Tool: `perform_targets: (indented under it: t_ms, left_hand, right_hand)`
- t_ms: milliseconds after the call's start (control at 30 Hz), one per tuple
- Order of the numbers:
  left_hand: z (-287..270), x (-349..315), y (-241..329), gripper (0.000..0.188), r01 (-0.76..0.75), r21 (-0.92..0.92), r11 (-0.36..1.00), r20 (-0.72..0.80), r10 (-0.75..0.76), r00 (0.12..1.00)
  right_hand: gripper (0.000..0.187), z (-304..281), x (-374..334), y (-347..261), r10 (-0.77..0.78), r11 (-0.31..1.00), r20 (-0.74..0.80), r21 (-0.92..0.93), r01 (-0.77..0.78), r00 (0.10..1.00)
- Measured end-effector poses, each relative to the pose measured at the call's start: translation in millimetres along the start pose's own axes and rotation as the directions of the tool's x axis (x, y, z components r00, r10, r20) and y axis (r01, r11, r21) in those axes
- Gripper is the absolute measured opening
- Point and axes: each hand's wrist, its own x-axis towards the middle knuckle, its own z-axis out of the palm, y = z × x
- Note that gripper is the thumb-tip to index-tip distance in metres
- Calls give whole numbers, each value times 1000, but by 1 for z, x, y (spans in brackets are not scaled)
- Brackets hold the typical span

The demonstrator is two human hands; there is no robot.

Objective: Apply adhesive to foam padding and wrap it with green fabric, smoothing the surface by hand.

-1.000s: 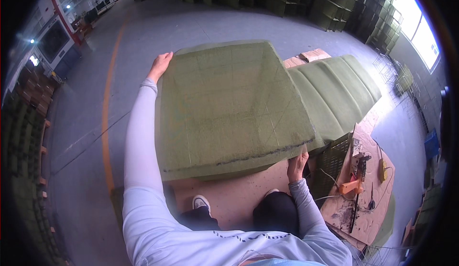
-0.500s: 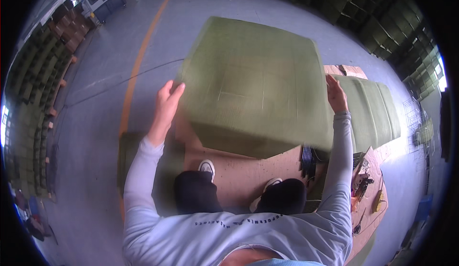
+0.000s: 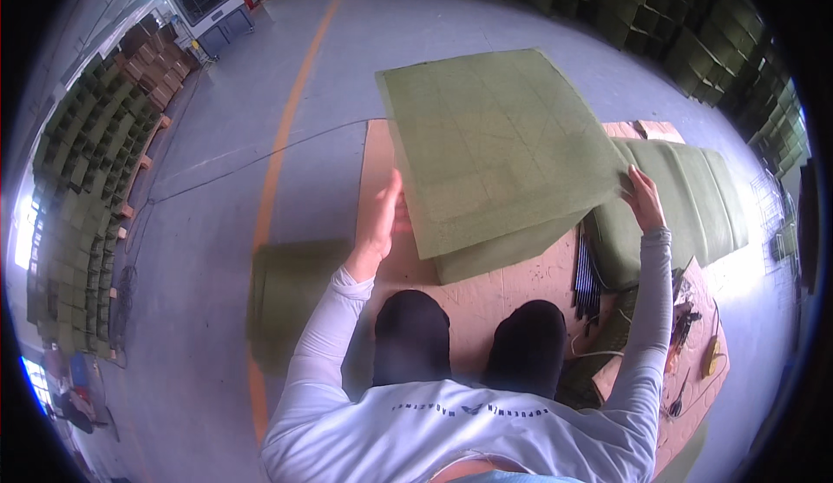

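Note:
In front of my knees a large olive-green fabric box [image 3: 503, 144] stands turned at an angle, its flat top panel overhanging the narrower body [image 3: 512, 244] below. My left hand [image 3: 382, 220] is beside the panel's left edge, fingers stretched out and nothing gripped. At the panel's right corner, the fingers of my right hand [image 3: 643, 199] close on the edge, with the fingertips partly hidden. Brown cardboard [image 3: 382, 149] lies under the box.
A padded green piece [image 3: 685, 197] lies to the right, near several black rods [image 3: 587, 279]. Scissors [image 3: 678, 396] and a yellow-handled tool [image 3: 712, 354] rest on cardboard. Another green piece [image 3: 299, 288] is at left. Stacked green boxes [image 3: 87, 153] line the side.
The green box has turned and come down onto the cardboard. My left hand has come off its side, while my right hand stays at the right edge. The view has shifted slightly.

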Motion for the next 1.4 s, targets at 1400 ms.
perform_targets:
  t_ms: [1400]
  left_hand:
    - [7, 240, 67, 73, -72, 973, 220, -48, 495, 867]
  right_hand:
    - [71, 68, 174, -3, -288, 372, 412, -784, 497, 865]
